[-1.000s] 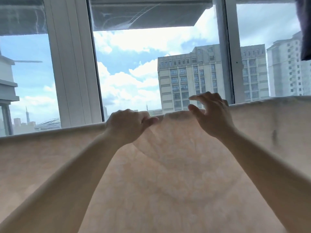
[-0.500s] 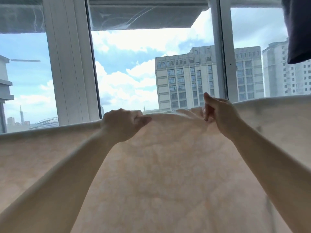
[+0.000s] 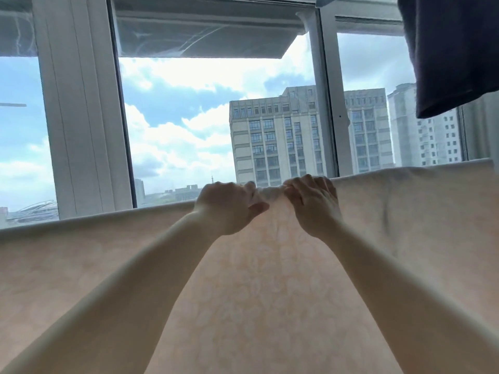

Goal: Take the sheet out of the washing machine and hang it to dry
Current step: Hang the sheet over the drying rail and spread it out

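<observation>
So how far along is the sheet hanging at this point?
Done: the sheet is out of the washer and draped along a line at the window, its top edge running the whole width. In hand: the left hand and right hand grip a bunched spot on that edge, close together. Left: probably only smoothing that bunch flat. What supports it is hidden.

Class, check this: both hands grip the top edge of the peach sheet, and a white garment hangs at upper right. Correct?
Not quite. The garment is dark, not white, as the head view shows. Both the left hand and right hand do grip the sheet's top edge.
</observation>
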